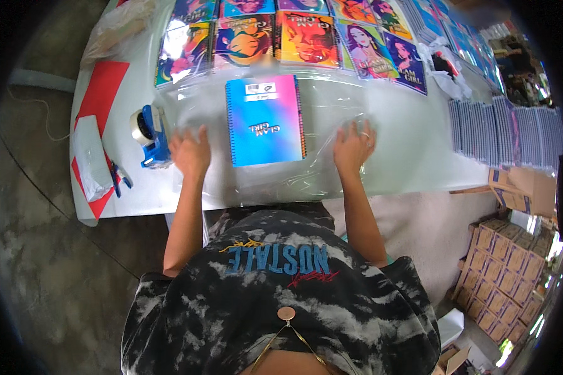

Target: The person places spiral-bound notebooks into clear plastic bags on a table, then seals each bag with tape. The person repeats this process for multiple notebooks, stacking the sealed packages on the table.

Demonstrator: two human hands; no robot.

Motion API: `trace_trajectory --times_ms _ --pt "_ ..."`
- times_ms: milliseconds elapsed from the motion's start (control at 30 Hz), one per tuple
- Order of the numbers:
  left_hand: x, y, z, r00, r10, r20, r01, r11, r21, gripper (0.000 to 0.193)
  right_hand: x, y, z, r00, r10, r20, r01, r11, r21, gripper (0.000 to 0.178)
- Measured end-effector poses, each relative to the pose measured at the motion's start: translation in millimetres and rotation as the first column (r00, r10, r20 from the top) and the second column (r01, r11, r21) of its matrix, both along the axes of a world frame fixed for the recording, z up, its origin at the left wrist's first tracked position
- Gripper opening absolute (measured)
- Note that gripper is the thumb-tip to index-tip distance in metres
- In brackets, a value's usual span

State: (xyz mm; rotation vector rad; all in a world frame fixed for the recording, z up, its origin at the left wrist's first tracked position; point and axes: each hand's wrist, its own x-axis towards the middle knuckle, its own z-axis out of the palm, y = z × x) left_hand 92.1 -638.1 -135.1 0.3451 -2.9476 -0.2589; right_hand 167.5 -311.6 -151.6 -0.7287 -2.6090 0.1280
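A spiral-bound notebook (264,119) with a blue and pink cover lies on a sheet of clear plastic film (324,134) in front of me. A small white barcode label sits near its far edge. My left hand (192,152) rests on the film to the left of the notebook, palm down with its fingers apart. On the other side, my right hand (353,149) lies on the film too, its fingers spread. Neither hand touches the notebook. Close to my left hand stands a blue tape dispenser (151,137) with a roll of clear tape.
Rows of colourful notebooks (244,40) cover the table's far side. Stacked notebooks (507,132) line the right. A red sheet (109,84), a white wrapped bundle (92,156) and a blue cutter (122,175) lie at the left. Cartons (500,269) are piled at the lower right.
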Motion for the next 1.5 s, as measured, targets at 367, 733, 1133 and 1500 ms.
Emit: trace_trajectory --times_ms 367,733,1133,1500 --pt "-9.3 4.0 19.4 0.995 0.017 -0.094 0.046 0.777 0.628 0.061 8.8 18.1 29.6 0.952 -0.149 -0.269 -0.173 0.461 -0.870 0.038" --pt "2.3 -16.0 15.5 0.998 -0.061 0.021 0.036 0.795 0.605 0.027 21.5 73.2 29.2 0.999 0.048 -0.009 -0.024 0.316 -0.948 0.020" --pt "7.1 -22.3 -2.6 0.982 -0.095 -0.163 0.121 0.980 0.159 0.022 40.7 74.0 49.3 0.857 0.501 0.121 0.228 -0.157 -0.961 0.056" --pt "6.5 -17.3 -33.0 0.994 0.103 -0.035 -0.033 0.596 0.803 0.052 8.7 94.0 21.3 0.918 0.362 -0.161 -0.020 -0.363 -0.932 0.071"
